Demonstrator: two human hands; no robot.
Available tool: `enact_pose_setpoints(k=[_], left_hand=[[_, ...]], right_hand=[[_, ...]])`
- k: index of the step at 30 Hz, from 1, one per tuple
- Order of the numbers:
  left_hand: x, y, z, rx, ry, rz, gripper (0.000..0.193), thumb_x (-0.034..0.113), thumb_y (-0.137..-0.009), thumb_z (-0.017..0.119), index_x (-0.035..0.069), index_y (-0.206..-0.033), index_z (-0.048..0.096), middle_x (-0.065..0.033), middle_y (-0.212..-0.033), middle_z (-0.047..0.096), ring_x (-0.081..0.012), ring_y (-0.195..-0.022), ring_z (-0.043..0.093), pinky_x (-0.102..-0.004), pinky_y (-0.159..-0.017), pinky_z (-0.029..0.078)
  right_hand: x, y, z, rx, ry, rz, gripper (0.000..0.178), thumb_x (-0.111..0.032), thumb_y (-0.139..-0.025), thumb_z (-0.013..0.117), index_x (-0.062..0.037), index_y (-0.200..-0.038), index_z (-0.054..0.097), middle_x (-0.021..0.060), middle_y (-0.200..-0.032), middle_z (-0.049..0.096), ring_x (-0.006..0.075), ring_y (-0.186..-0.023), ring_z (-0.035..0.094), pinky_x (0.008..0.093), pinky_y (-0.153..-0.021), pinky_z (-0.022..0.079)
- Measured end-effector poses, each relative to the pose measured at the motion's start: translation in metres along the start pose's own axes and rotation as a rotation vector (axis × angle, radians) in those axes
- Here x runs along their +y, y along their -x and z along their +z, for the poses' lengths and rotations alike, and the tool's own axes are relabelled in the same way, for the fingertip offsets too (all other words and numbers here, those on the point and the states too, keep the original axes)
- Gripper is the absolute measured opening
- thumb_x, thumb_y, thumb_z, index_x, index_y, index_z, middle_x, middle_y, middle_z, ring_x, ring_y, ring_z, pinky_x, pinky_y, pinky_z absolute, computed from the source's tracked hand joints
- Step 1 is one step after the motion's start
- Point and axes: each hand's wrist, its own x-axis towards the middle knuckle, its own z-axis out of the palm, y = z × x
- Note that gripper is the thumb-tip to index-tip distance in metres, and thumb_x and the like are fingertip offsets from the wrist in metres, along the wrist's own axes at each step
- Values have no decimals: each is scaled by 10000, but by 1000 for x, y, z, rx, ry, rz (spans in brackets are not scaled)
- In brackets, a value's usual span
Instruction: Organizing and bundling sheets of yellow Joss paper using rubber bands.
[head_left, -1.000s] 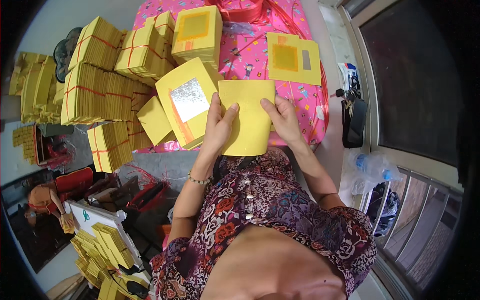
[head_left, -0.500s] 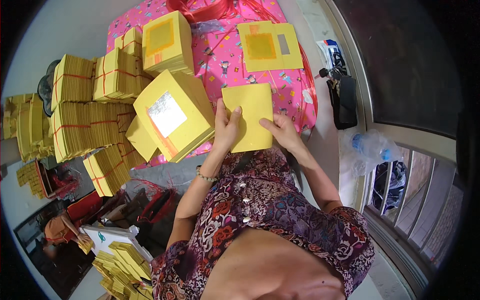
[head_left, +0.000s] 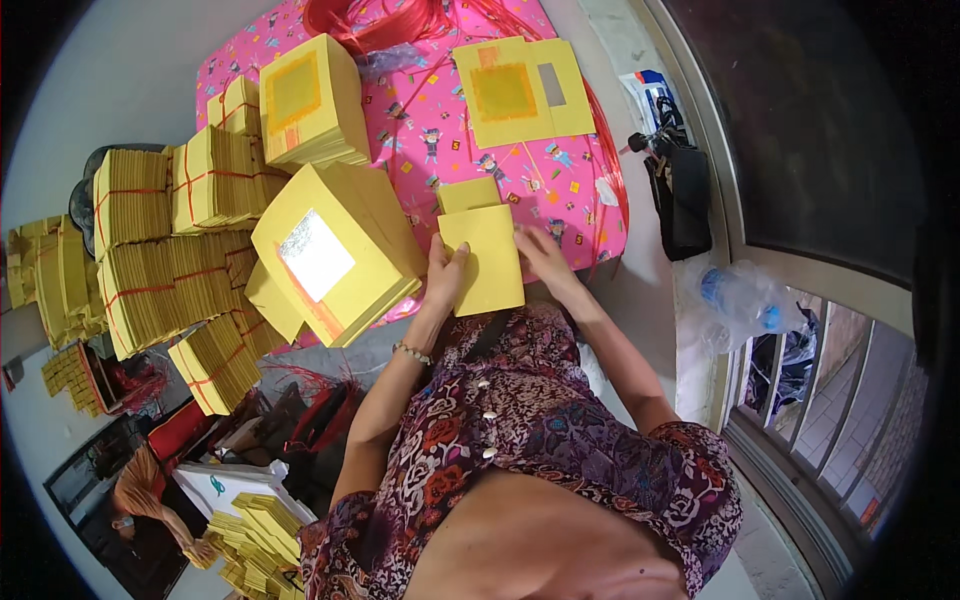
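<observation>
A folded piece of yellow card (head_left: 485, 265) is in front of me, above the near edge of the pink table. My left hand (head_left: 445, 275) grips its left edge, the thumb lying on top. Beside the right edge is my right hand (head_left: 545, 258), fingers stretched out. Whether its fingertips touch the card, I cannot tell. Past the card's far edge shows a smaller yellow piece (head_left: 469, 195); whether it is joined to the card is hidden. Left of my left hand stands a tall stack of yellow card (head_left: 385, 215) with a white patch on top.
Bundles of yellow card (head_left: 135, 205) tied with red string crowd the left. Another stack (head_left: 315, 100) and a flat card piece (head_left: 515, 92) lie farther back on the patterned pink cover (head_left: 425, 150). Red strands (head_left: 375, 25) are at the far edge. Another person's arm (head_left: 170, 515) shows lower left.
The card has come nearer to me, and a smaller yellow piece now shows beyond it. My right hand has gone from gripping the card's right edge to stretched fingers beside it.
</observation>
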Motion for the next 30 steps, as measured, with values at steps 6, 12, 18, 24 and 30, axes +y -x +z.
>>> enact_pose_setpoints(k=[6,12,18,24,30], left_hand=[[-6,-35,-3,105,-9,176,302,78,-917,549,50,-1201,452,-74,-1028,601,-140,-889,582,-275,-737,494],[-28,-79,-9,161,-121,200,388,102,-899,556,4,-1252,429,-123,-1072,597,-214,-914,589,-340,-775,486],[-49,-98,-28,218,-563,180,523,179,-860,573,-31,-1299,382,-243,-1174,547,-374,-1101,532,-438,-948,402],[-28,-89,12,513,-915,551,696,106,-779,582,-31,-1384,266,-353,-1255,401,-475,-1172,393,-510,-1046,279],[37,-75,100,85,-857,844,462,73,-752,665,27,-1189,522,-187,-1053,569,-382,-1061,483,-498,-924,353]], right_hand=[[14,-93,14,143,213,-334,270,-249,-910,597,12,-968,636,48,-812,650,112,-744,585,283,-657,467],[31,-130,17,273,554,-326,249,-226,-881,607,-20,-1020,628,112,-819,663,205,-722,629,323,-646,486],[15,-74,-13,319,470,-499,245,-172,-885,595,-43,-1094,587,108,-981,645,232,-848,653,345,-739,525],[-51,8,-82,882,689,-803,246,-37,-842,575,-21,-1087,575,148,-1009,577,306,-950,558,393,-836,447],[-58,38,-126,1210,822,-845,341,-65,-816,621,-39,-1145,537,164,-1106,506,352,-1070,454,444,-930,345]])
